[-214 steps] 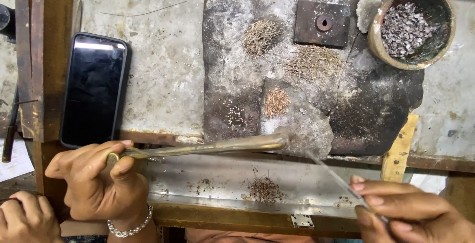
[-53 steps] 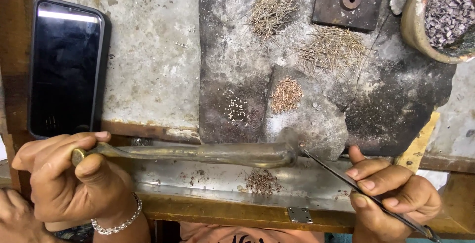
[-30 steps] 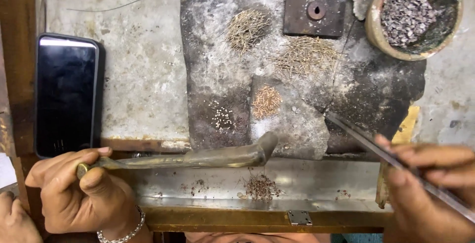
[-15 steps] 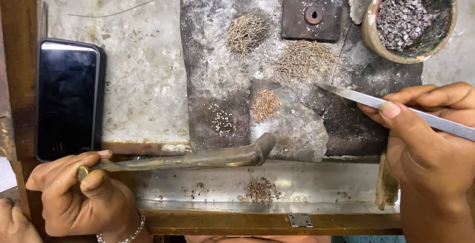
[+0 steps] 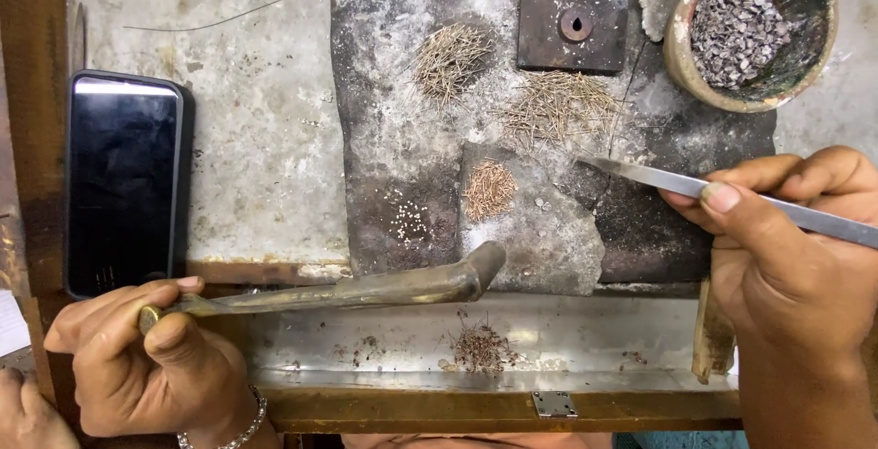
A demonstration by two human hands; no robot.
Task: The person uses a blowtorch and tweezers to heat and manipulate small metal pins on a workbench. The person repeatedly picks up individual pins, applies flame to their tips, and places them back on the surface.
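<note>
The steel tweezers are pinched shut-handed between the thumb and fingers of the right hand, well back from the tip, so that the fine point is left free to work; that point is rested on the charred soldering block, just right of the block's pale central slab and below the loose heap of thin wire pins. The brass blowpipe is gripped at its narrow end by the closed left hand, and its bent nozzle is aimed at the block's front edge, seemingly so that a flame could be directed onto the work. On the block, materials are kept in separate piles, presumably for picking one kind at a time: a second wire heap toward its upper middle, a small bundle of short wires at centre, and tiny pale beads to that bundle's left. A square perforated metal plate is laid at the block's top, and a clay bowl of metal chips at its upper right corner. A black phone is set well left of the block, away from the heat.
</note>
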